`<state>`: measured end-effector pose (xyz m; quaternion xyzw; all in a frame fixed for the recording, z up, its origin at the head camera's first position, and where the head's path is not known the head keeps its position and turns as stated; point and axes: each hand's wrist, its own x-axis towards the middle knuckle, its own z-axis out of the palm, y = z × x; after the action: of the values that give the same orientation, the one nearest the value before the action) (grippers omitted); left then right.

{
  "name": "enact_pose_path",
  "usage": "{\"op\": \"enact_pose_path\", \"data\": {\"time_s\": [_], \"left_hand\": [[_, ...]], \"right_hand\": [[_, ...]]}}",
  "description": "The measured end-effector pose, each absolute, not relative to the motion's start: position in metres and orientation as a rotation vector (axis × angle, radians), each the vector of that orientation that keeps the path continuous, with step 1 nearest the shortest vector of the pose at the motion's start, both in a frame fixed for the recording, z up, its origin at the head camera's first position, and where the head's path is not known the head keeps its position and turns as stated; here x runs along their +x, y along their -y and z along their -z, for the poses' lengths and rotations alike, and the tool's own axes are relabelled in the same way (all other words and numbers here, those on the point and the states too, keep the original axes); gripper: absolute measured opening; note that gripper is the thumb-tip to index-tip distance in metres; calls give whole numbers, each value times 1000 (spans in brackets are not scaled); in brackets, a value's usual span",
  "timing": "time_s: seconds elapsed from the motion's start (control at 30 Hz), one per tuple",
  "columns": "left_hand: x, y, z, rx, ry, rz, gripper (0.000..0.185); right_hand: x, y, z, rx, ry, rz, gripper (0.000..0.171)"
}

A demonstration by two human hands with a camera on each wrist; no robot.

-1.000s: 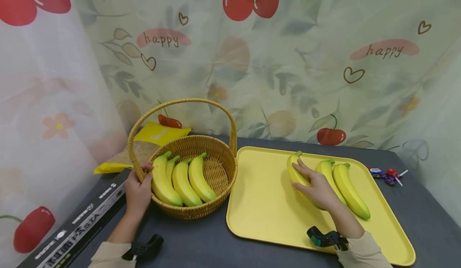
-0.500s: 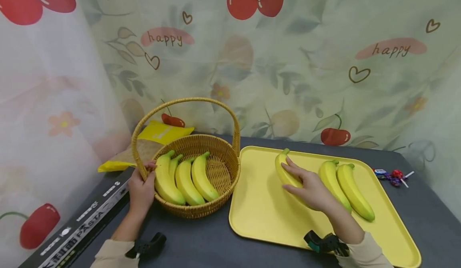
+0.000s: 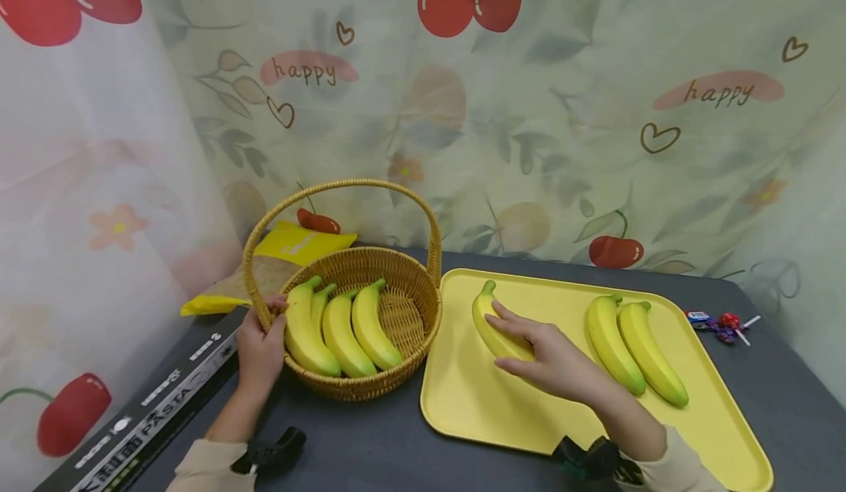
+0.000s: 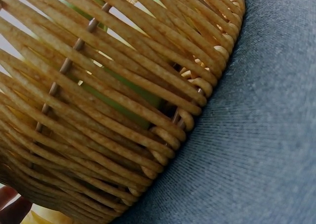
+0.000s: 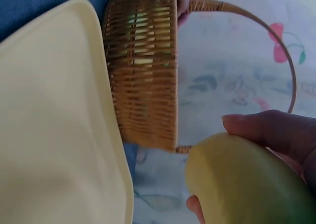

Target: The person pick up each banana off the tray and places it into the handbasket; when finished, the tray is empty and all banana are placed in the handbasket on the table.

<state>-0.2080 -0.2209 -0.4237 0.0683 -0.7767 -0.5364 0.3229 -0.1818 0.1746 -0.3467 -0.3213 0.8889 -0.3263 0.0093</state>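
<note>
In the head view my right hand (image 3: pixel 551 356) grips a yellow banana (image 3: pixel 492 328) above the left half of the yellow tray (image 3: pixel 456 411). The right wrist view shows that banana (image 5: pixel 242 179) large, between thumb and fingers, with the wicker basket (image 5: pixel 143 86) beyond it. My left hand (image 3: pixel 260 341) holds the left side of the basket (image 3: pixel 357 388) where its arched handle meets the rim. Several bananas (image 3: pixel 340 334) lie side by side in the basket. Two more bananas (image 3: pixel 611 345) rest on the tray's right side.
Behind the basket lies a yellow snack bag (image 3: pixel 297 242). A long black pasta box (image 3: pixel 145 411) runs along the left edge of the dark table (image 3: pixel 357 448). Wrapped lollipops (image 3: pixel 723 324) sit right of the tray. A printed curtain (image 3: pixel 496 147) hangs behind.
My right hand has lifted the banana away from the two others on the tray and carried it left toward the basket. My left hand stays on the basket.
</note>
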Motion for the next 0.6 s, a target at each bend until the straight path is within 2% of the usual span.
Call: {"op": "enact_pose_path", "data": {"time_s": [0.6], "left_hand": [[-206, 219, 421, 177, 2044, 1389, 17]], "right_hand": [[-173, -131, 341, -1237, -2566, 1039, 56]]}}
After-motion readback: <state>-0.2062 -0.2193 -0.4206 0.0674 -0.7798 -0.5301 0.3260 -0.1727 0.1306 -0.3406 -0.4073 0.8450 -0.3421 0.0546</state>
